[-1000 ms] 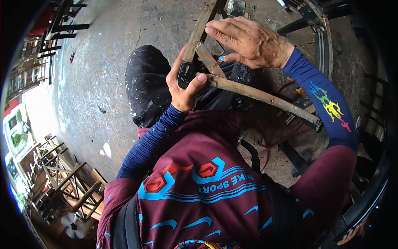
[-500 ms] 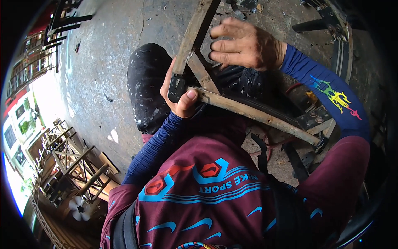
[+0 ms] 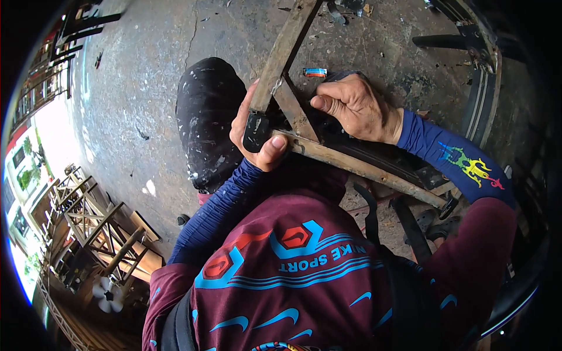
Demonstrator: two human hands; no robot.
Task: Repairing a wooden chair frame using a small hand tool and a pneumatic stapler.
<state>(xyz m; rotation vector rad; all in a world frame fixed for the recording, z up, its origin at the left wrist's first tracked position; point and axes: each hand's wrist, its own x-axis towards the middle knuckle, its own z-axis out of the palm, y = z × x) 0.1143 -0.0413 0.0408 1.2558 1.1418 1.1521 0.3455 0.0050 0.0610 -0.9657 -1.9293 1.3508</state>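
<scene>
A worn wooden frame (image 3: 363,168) with a diagonal brace and dark strips along its inner side lies across my lap. My left hand (image 3: 263,140) is closed round its near-left corner, where a black cap (image 3: 255,130) covers the end. The thumb presses on the lower bar, and the fingers reach behind the upright bar. Just right of the brace, my right hand (image 3: 358,108) is held with curled fingers and the thumb against them. What it holds, if anything, is hidden. Beyond it on the floor lies a small blue and orange packet (image 3: 315,72).
More framework with dark strips (image 3: 483,88) stands at the right. Wooden frames (image 3: 96,213) and a fan (image 3: 109,294) are at the lower left. The stained concrete floor (image 3: 134,88) carries scraps. Dark shoes (image 3: 430,222) show beside a black strap at lower right.
My right hand has gone from spread fingers to curled ones and moved slightly down, away from the upright bar. The blue and orange packet has come into sight. My left hand keeps its hold.
</scene>
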